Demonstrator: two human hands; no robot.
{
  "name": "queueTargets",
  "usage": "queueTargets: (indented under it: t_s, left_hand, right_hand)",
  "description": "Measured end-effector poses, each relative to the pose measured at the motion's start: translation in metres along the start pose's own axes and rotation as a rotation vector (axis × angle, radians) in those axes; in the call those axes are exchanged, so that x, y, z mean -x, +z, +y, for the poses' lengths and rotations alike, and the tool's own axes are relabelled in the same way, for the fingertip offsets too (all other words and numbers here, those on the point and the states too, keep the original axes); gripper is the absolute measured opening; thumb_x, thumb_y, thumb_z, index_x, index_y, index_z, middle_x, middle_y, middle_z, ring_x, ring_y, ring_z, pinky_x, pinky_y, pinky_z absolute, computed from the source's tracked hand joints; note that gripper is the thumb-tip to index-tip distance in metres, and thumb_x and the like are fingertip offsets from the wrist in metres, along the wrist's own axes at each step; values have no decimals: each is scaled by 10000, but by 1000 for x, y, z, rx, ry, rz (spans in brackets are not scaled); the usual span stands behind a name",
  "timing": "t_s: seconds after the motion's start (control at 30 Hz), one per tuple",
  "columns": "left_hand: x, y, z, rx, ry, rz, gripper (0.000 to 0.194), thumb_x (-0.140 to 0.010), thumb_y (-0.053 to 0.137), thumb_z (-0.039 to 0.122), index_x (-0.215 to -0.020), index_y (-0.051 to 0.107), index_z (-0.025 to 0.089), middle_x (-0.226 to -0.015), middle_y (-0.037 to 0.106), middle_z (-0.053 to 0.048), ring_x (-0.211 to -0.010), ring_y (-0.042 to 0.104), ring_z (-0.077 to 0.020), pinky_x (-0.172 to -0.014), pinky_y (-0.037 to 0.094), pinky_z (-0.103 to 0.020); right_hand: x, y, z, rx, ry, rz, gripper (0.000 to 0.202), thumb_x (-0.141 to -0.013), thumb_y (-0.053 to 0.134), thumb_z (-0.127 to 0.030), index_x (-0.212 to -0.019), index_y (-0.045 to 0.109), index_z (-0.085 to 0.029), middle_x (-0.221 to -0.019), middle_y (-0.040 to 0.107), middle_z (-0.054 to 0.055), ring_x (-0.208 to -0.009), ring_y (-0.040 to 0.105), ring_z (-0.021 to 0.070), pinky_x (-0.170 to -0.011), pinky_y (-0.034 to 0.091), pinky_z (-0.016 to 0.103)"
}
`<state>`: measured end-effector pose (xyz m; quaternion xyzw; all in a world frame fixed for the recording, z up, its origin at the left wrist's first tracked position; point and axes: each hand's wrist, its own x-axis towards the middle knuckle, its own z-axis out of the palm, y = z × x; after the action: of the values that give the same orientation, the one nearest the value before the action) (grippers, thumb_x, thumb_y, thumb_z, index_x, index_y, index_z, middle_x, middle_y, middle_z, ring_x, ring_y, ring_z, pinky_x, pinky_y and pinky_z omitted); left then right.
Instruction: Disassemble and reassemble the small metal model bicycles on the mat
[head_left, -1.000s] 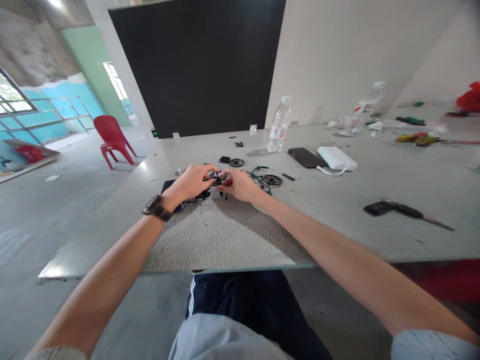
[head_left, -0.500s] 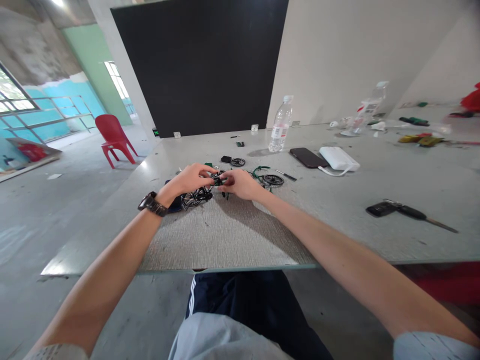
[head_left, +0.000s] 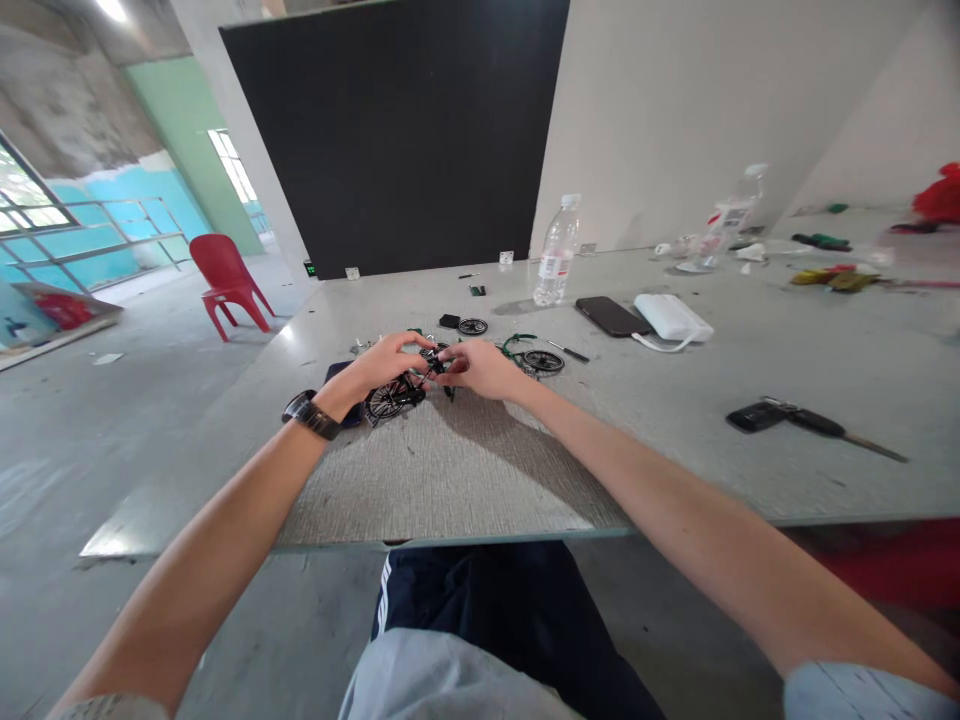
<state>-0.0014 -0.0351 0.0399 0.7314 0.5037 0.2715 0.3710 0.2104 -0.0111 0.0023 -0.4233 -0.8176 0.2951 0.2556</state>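
Note:
A black toy bicycle [head_left: 388, 399] with a spoked wheel is between my hands, low over the grey tabletop. My left hand [head_left: 386, 362] is closed on its upper part, thumb and fingers bent round it. From the other side my right hand [head_left: 480, 369] pinches the same end, fingertips close to those of the left. My fingers cover much of the frame there. Just right of my right hand lie green bicycle parts [head_left: 517, 345] and a loose spoked wheel [head_left: 543, 361]. Behind the hands are another small wheel [head_left: 472, 327] and a black block [head_left: 449, 321].
A small screwdriver [head_left: 574, 354] lies right of the parts. Farther right are a phone [head_left: 611, 317], a white power bank [head_left: 673, 318] with a cable, and a car key [head_left: 757, 416]. A plastic bottle [head_left: 556, 255] stands behind. A black panel [head_left: 397, 140] rises at the back.
Both hands stay at the bicycle, with only slight shifts of the fingers and the left wrist. The whole view has moved a little.

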Motion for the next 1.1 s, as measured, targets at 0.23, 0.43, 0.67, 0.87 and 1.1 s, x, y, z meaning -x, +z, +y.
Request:
queueTargets:
  t_s: [0.23, 0.43, 0.67, 0.87, 1.1]
  left_hand:
    - [2, 3, 3, 77, -22, -12, 345, -831, 648, 220, -1173, 675, 185, -955, 775, -68, -849, 742, -222, -836, 553, -370]
    - [7, 4, 10, 137, -69, -23, 382, -820, 650, 167, -1201, 650, 163, -897, 792, -82, -832, 754, -224, -847, 558, -379]
    - [9, 5, 15, 125, -86, -23, 375, -829, 634, 167, -1204, 650, 168, -904, 797, -76, -828, 761, -220, -838, 549, -365]
    - [8, 6, 13, 97, -73, -17, 357, -839, 626, 171, -1196, 647, 169, -900, 797, -71, -830, 757, -213, -804, 541, -343]
    - [9, 6, 14, 101, -61, -16, 339, -846, 621, 157, -1183, 651, 164, -896, 797, -75, -821, 747, -204, -801, 540, -339]
  right_hand:
    - [3, -19, -10, 76, -33, -64, 468, -849, 768, -449, -1232, 745, -181, -1049, 784, 121, -907, 719, 252, -758, 510, 338]
    - [17, -100, 28, 521, 219, 250, 351, -978, 606, -336, -1263, 721, -167, -1150, 767, 147, -968, 707, 268, -862, 542, 425]
    - [22, -135, 93, 757, 552, 118, 299, -885, 741, -424, -1080, 810, -207, -1111, 785, 139, -973, 731, 288, -850, 521, 358]
    - [19, -130, 93, 727, 634, -18, 272, -940, 677, -355, -1094, 812, -177, -1133, 781, 155, -998, 723, 285, -834, 505, 343]
    - [17, -128, 86, 814, 651, -45, 314, -970, 647, -370, -1100, 781, -118, -1147, 743, 231, -1024, 708, 319, -856, 483, 373]
